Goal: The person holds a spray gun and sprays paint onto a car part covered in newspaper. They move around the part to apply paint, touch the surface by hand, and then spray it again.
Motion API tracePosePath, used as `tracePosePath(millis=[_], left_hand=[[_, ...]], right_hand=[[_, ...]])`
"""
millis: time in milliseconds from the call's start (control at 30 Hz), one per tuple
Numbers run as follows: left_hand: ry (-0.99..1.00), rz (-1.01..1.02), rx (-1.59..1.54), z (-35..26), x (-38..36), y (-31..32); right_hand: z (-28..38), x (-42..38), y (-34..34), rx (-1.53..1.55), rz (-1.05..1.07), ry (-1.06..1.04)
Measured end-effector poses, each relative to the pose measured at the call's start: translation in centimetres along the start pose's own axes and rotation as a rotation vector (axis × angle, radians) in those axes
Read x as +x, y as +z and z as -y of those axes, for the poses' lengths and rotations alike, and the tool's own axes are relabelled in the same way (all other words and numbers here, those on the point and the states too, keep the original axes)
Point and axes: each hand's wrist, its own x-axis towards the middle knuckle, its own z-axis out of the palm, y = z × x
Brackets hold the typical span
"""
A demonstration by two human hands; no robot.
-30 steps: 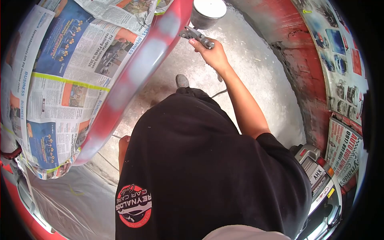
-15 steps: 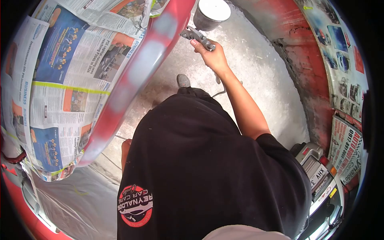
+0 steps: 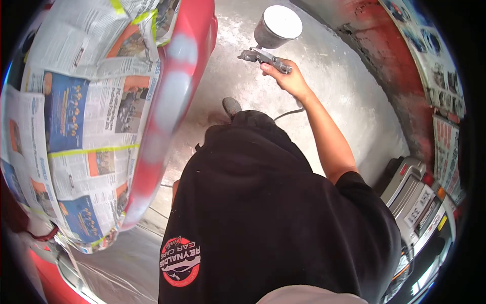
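My right hand (image 3: 287,80) is wrapped round the handle of a metal spray gun (image 3: 265,59). A round cup (image 3: 278,29) with a white top sits on the gun, and a dark hose (image 3: 289,114) runs down from below the hand. The gun's nozzle points left, toward a red car panel (image 3: 174,99) with grey-white patches, with a gap between them. Newspaper (image 3: 101,116) held by yellow-green tape covers the area left of the panel. Of my left arm only a sliver of skin shows beside the black shirt; the left hand is hidden.
Below the newspaper hangs clear plastic sheeting (image 3: 119,263). A red and grey wall (image 3: 385,66) with posters curves along the right. Car parts and a licence plate (image 3: 419,206) are at the lower right. My shoe (image 3: 232,105) stands on the concrete floor.
The view has shifted, and the panel and newspaper appear further left. My right hand and the spray gun appear farther right and slightly lower, with a wider gap to the panel.
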Motion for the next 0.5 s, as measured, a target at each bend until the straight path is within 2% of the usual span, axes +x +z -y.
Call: tracePosePath(millis=[100, 167, 200, 233, 300, 333, 367, 500], left_hand=[[0.123, 0.037, 0.067, -0.3, 2.3, -1.2], [0.145, -0.071, 0.087, -1.3, 4.2, -2.1], [-0.087, 0.048, -0.257, -2.8, 4.1, -3.1], [0.042, 0.044, -0.129, -3.1, 5.0, -4.4], [0.006, 0.004, -0.073, -7.6, 5.4, -6.3], [-0.155, -0.032, -0.144, -11.6, 4.7, -7.1], [-0.214, -0.040, -0.345, -8.7, 7.1, -6.2], [-0.173, -0.108, -0.361, -15.7, 6.9, -4.8]], right_hand=[[-1.8, -1.1, -2.1, -0.078, -0.018, -0.029], [-1.6, -2.2, -4.4, -0.180, -0.032, -0.045], [-1.5, -2.6, -5.6, -0.235, -0.033, -0.050], [-1.0, -3.0, -7.1, -0.285, 0.001, -0.024], [-0.1, -3.5, -9.6, -0.345, -0.003, 0.039], [0.3, -3.4, -10.9, -0.374, -0.003, 0.066], [0.5, -3.1, -11.9, -0.365, -0.028, 0.044], [0.9, 1.2, -16.6, -0.395, 0.035, -0.012]])
